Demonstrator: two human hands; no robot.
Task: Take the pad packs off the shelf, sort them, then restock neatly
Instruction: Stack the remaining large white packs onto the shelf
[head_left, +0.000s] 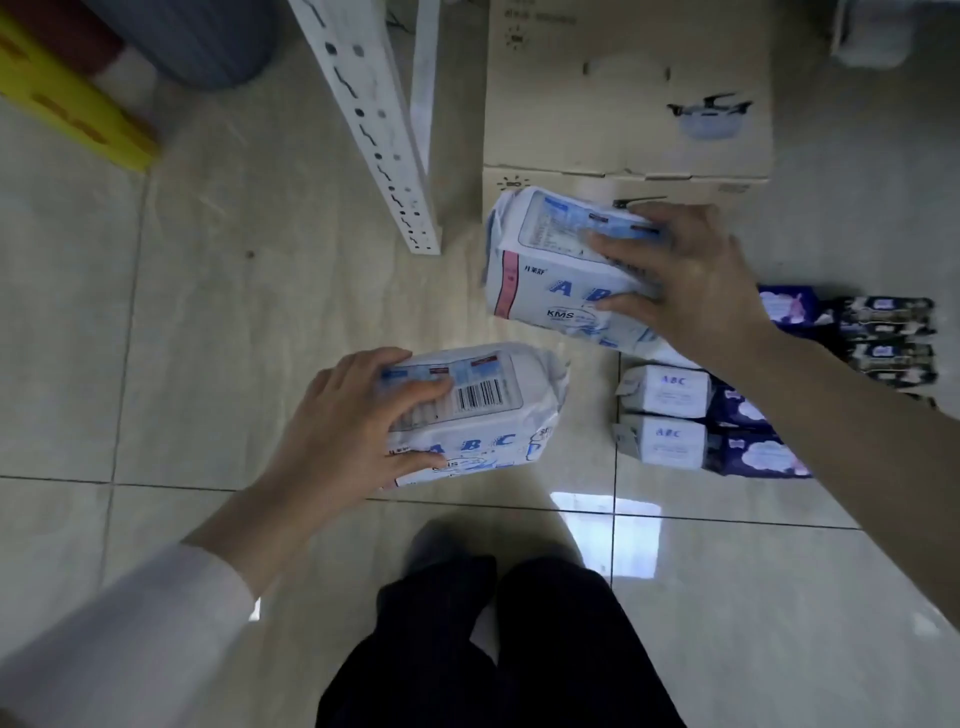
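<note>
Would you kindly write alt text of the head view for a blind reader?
The left hand grips one white pad pack, the right hand a second pack, over a tiled floor; smaller packs lie at right.

a single wide-angle view, worn on the person's head and tilted steeply down at the tiled floor (208, 338). the person's dark trousers (545, 649) fill the bottom middle, right under the lens. the left hand (353, 421) gripping the left abc pack (493, 415) and the right hand (696, 280) gripping the right abc pack (550, 260) sit mid-frame, near the camera. the white shelf upright (379, 130) and cardboard box (623, 114) lie farther ahead at the top edge
</note>
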